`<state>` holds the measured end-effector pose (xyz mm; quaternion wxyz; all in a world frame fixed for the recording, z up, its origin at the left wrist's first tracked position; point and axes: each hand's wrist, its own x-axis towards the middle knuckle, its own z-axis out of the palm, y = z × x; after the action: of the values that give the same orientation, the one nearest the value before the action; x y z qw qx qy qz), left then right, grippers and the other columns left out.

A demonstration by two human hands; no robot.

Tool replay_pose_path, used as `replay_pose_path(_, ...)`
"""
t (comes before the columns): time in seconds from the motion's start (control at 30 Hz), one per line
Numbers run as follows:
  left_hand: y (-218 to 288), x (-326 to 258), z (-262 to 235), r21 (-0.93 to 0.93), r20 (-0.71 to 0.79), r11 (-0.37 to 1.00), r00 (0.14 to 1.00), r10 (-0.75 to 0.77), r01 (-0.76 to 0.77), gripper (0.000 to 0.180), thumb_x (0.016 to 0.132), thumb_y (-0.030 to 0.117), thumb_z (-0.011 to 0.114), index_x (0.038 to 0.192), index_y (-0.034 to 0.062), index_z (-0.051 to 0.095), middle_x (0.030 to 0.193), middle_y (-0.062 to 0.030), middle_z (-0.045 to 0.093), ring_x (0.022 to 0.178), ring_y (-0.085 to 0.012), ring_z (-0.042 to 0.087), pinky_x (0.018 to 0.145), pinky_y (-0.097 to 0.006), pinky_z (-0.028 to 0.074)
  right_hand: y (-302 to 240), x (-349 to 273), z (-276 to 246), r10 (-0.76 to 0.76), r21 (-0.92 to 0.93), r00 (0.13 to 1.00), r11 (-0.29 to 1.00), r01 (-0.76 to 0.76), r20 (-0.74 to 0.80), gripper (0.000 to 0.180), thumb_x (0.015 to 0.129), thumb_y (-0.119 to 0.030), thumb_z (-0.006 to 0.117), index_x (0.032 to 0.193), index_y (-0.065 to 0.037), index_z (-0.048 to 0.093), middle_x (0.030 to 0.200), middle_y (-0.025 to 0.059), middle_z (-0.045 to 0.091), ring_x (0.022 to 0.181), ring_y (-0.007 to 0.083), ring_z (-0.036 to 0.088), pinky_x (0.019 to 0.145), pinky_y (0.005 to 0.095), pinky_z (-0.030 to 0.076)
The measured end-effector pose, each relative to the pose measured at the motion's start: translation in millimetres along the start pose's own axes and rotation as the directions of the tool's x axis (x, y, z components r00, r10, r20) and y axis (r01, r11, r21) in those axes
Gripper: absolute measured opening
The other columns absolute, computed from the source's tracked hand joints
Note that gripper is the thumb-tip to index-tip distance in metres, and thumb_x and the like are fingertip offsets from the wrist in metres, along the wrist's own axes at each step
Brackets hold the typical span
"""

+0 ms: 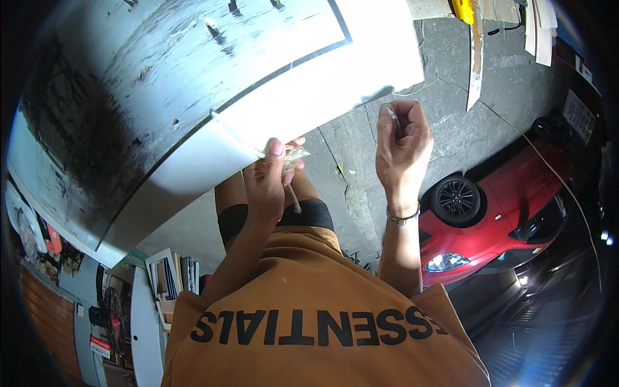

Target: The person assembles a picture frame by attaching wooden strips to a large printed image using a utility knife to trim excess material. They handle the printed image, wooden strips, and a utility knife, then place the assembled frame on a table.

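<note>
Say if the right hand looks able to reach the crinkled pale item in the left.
Probably yes: open space shows between the right hand and the crinkled pale item, though that hand seems to pinch a small white object.

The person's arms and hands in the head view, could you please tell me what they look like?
The left hand and right hand are ungloved, with no sleeves over the forearms. A slim, silvery-looking band circles the right wrist; none shows on the left. The loose orange-brown top has black lettering across it.
</note>
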<state>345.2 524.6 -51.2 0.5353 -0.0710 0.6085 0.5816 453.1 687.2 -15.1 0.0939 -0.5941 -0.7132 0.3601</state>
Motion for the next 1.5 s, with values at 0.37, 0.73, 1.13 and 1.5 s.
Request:
replay_pose_path(0.37, 0.5, -0.8, 1.5, 0.074, -0.018, 0.997, 1.000, 0.004, -0.003, 0.046, 0.104, 0.045, 0.048, 0.109, 0.0014, 0.063, 0.088, -0.0062, 0.064, 0.062, -0.0086, 0.047, 0.055, -0.023, 0.037, 25.7, 27.5, -59.8, -0.229, -0.283, 0.967, 0.940, 0.190, -0.109, 0.012, 0.088, -0.002, 0.067, 0.093, -0.002, 0.056, 0.074, 0.0118, 0.067, 0.064, 0.0166, 0.067, 0.060, 0.0282, 0.051)
replay_pose_path(0.73, -8.9, -3.0, -1.9, 0.092, -0.028, 0.995, 0.999, 0.037, -0.034, 0.054, 0.105, 0.048, 0.044, 0.100, -0.0012, 0.065, 0.076, -0.0041, 0.057, 0.060, -0.0093, 0.042, 0.055, -0.024, 0.032, 43.1, 43.2, -88.9, -0.250, -0.344, 0.936, 0.926, 0.157, -0.247, 0.012, 0.088, -0.003, 0.068, 0.093, -0.002, 0.058, 0.073, 0.0094, 0.066, 0.062, 0.0111, 0.064, 0.060, 0.0251, 0.049)
replay_pose_path(1.13, -8.1, -36.1, 8.0, 0.229, -0.066, 0.973, 0.997, 0.039, -0.023, 0.035, 0.103, 0.028, 0.049, 0.091, -0.0001, 0.064, 0.088, -0.0079, 0.069, 0.067, -0.0095, 0.057, 0.059, -0.023, 0.043, 58.0, 44.5, -109.3, -0.277, -0.355, 0.879, 0.925, 0.134, -0.389, 0.009, 0.094, -0.006, 0.065, 0.094, 0.000, 0.059, 0.070, 0.0065, 0.062, 0.059, 0.0074, 0.056, 0.056, 0.0234, 0.046)
replay_pose_path(1.5, 26.2, -50.6, 29.0, 0.212, 0.228, 0.964, 0.967, 0.110, -0.160, 0.021, 0.099, 0.013, 0.055, 0.095, -0.0065, 0.063, 0.083, -0.0125, 0.068, 0.073, -0.0187, 0.067, 0.065, -0.031, 0.053, -0.3, -27.5, -75.3, -0.407, 0.124, 0.891, 0.913, 0.389, 0.201, 0.018, 0.081, 0.003, 0.066, 0.097, -0.001, 0.060, 0.077, 0.0099, 0.061, 0.063, 0.0205, 0.064, 0.054, 0.0322, 0.051)
